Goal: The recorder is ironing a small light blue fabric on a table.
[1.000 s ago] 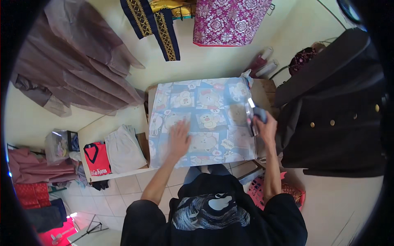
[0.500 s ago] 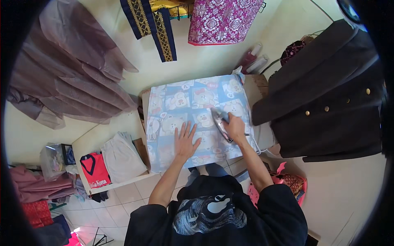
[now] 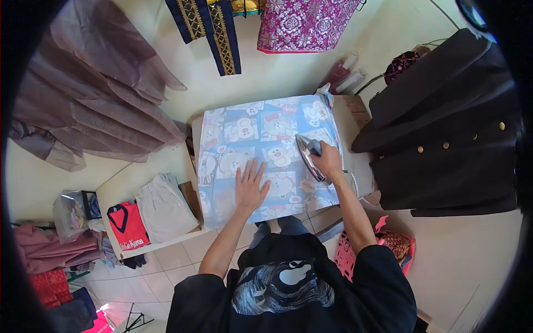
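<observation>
A light blue cloth (image 3: 239,130) printed with cartoon bears covers the table top in front of me. My left hand (image 3: 251,187) lies flat on its near part, fingers spread. Closed round the handle of a clothes iron (image 3: 312,161) is my right hand (image 3: 328,160), over the right side of the cloth. The iron's tip points away and to the left, and its soleplate seems to rest on the cloth. Its pale cord (image 3: 353,183) trails off the table's right side.
Left of the table, a lower shelf holds a red shirt (image 3: 128,225) and folded pale trousers (image 3: 165,208). A dark buttoned jacket (image 3: 444,166) hangs at right, a sheer mauve garment (image 3: 105,83) at left. A pink basket (image 3: 345,250) of clothes stands near my right arm.
My right hand has slid the iron to the right across the cloth. My left hand stays in nearly the same place on it.
</observation>
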